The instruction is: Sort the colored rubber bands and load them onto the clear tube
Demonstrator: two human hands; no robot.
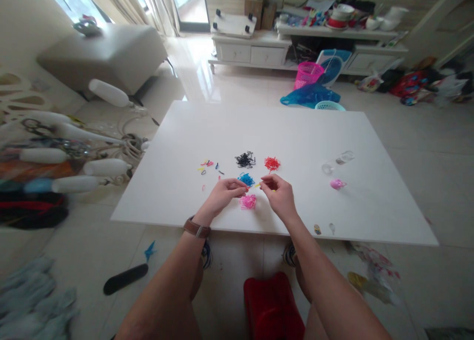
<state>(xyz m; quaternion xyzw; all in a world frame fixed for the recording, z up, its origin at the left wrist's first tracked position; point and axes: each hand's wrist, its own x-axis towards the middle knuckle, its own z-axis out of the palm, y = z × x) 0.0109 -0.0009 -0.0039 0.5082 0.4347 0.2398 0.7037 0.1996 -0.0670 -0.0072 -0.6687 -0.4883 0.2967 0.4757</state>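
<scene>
On the white table (296, 137) lie small piles of bands: black (245, 159), red (272, 163), blue (246, 180) and pink (248, 201). My left hand (226, 194), with a brown strap at the wrist, pinches a tiny reddish piece between the blue and pink piles. Just right of it, my right hand (277, 194) pinches a small yellow band (258, 185), and the fingertips of the two hands are a little apart. Several loose coloured bands (207, 164) are scattered to the left.
At the table's right are a clear plastic container (345, 157), a pink item (337, 184) and two small charms (317, 229) near the front edge. A red stool (273, 305) stands below. White cylindrical objects (107, 167) are left of the table.
</scene>
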